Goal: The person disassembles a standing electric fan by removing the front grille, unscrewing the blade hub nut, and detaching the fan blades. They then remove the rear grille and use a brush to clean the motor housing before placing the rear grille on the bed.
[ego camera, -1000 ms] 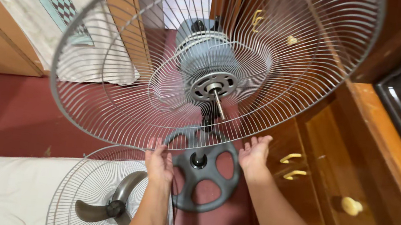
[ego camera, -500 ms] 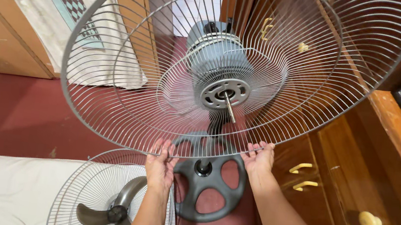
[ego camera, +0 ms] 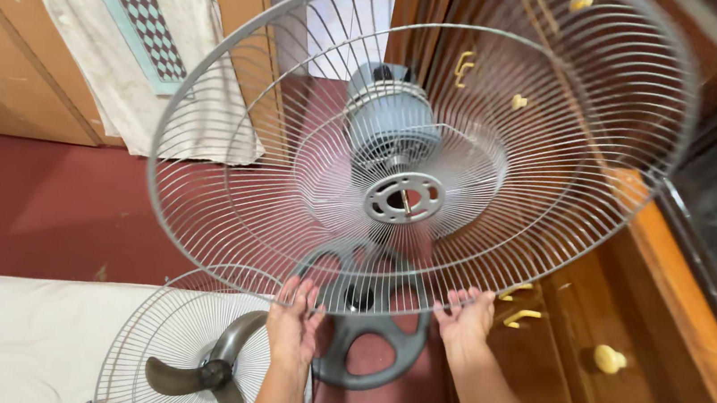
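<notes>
Here, the left hand (ego camera: 295, 318) and right hand (ego camera: 464, 317) are both gripping the lower rim of the round grey wire fan guard (ego camera: 222, 213), fingers curled over it. Behind the guard, the grey motor (ego camera: 388, 124) is showing; below it, the dark round base (ego camera: 378, 343) is sitting on the red floor (ego camera: 42, 210).

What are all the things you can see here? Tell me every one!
rear fan guard: one, grey wire, mounted on the fan, tilted toward the camera
fan motor: one, grey, behind the guard's hub
fan base: one, dark grey, round with openings, on the red floor
front fan guard: one, grey wire, lying on the white surface at lower left
fan blade: one, dark grey, lying in the front guard
towel: one, cream with a teal checked panel, hanging at upper left
wooden cabinet: one, brown with yellow handles, right
left hand: gripping the guard's lower rim
right hand: gripping the lower rim further right
</notes>
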